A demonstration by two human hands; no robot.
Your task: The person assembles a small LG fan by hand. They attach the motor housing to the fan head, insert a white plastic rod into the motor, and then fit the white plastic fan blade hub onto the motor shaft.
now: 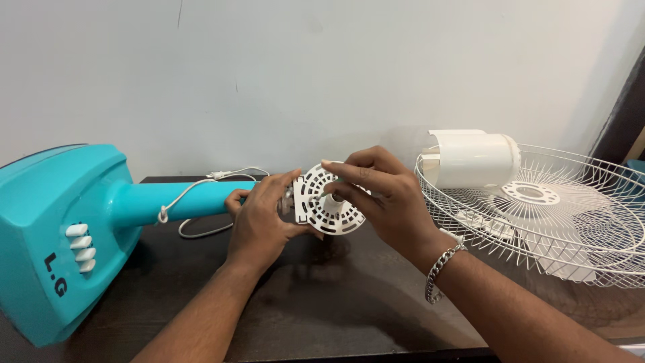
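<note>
Dark counter (322, 316) carries a turquoise fan stand (60, 235) lying on its side, pole pointing right. A white wire fan guard (591, 235) lies at right, white motor housing (480, 160) on it. At the pole's end, the left hand (259, 218) and right hand (383, 195) both clasp a white slotted motor plate (326, 202).

White round slotted plastic disc (327, 199), upright on edge, facing the camera, mounted at the right end of a turquoise fan neck (176, 200), above the dark table's middle
</note>
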